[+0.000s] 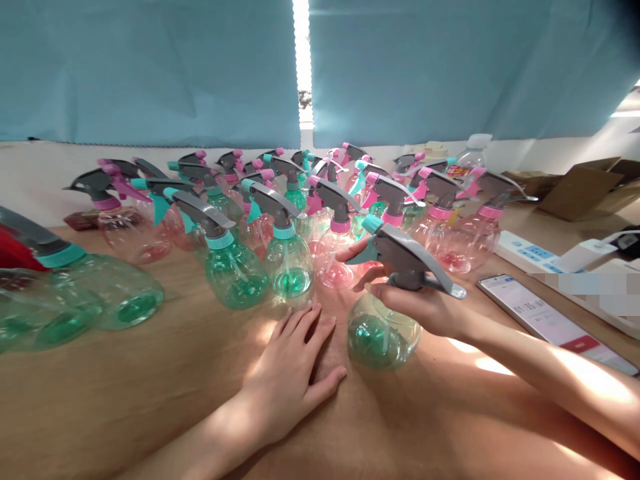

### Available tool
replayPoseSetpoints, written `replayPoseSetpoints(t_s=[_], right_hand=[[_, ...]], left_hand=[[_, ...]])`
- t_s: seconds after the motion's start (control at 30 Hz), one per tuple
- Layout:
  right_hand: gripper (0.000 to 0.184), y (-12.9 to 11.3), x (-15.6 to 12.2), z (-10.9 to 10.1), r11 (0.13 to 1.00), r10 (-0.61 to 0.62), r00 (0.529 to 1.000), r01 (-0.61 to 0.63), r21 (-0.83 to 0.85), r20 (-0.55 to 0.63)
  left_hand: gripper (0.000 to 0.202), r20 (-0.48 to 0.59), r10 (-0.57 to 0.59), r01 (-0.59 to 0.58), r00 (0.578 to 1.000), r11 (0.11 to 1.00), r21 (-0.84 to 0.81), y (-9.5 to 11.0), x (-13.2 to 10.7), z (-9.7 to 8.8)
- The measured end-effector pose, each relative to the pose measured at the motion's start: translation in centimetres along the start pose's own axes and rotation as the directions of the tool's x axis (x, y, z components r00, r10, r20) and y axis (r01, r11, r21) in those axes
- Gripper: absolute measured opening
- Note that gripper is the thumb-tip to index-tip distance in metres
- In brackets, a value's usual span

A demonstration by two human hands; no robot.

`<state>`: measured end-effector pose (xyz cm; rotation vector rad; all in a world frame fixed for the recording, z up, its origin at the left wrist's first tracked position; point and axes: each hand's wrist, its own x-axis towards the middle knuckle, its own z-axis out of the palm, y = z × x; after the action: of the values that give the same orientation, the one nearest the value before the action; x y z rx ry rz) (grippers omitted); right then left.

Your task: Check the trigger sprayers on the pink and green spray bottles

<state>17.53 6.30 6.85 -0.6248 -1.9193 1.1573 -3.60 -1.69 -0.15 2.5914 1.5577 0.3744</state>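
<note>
My right hand [410, 307] is closed around the neck of a green spray bottle [380, 340] with a grey and teal trigger head. This bottle is upright, at or just above the tabletop; I cannot tell which. Flat on the wooden table [210, 413], my left hand [300, 353] rests with its fingers spread, holding nothing. Just beyond its fingertips stand a green spray bottle [289, 267] and, to the left, another green spray bottle [236, 277]. A pink spray bottle [336, 260] stands behind my right hand's fingers, partly hidden.
Several more pink and green spray bottles crowd the back, among them a pink spray bottle [131, 233]. Green bottles [125, 293] stand at the left edge. On the right lie a phone [550, 320], a power strip [535, 250] and a cardboard box [575, 190]. A blue curtain [150, 73] hangs behind.
</note>
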Motion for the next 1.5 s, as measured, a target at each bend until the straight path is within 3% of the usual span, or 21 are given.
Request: replayPoseSetpoints(t_s=[0.63,0.87,1.1,1.33,1.5], right_hand=[[0.053,-0.02,0.02,-0.08,0.999,0.03,1.0,-0.03,-0.022,0.01],[0.036,-0.36,0.18,0.07,0.998,-0.06,0.998,0.06,0.005,-0.015],[0.016,-0.59,-0.34,-0.46,0.993,-0.018,1.0,0.017,-0.115,-0.012],[0.026,-0.48,-0.16,-0.33,1.0,-0.021,1.0,0.021,-0.003,0.019],[0.042,-0.62,0.03,0.18,0.998,0.004,0.999,-0.007,-0.066,-0.045]], left_hand=[[0.057,-0.01,-0.002,0.002,1.0,1.0,-0.004,-0.03,-0.15,0.16],[0.058,-0.011,0.005,-0.005,1.0,1.0,0.01,-0.08,-0.1,0.16],[0.057,-0.01,-0.003,0.004,1.0,1.0,0.009,-0.05,-0.22,0.18],[0.057,-0.01,0.003,-0.003,1.0,1.0,0.01,-0.08,-0.14,0.21],[0.056,-0.011,0.005,-0.005,1.0,1.0,-0.013,-0.02,-0.15,0.06]])
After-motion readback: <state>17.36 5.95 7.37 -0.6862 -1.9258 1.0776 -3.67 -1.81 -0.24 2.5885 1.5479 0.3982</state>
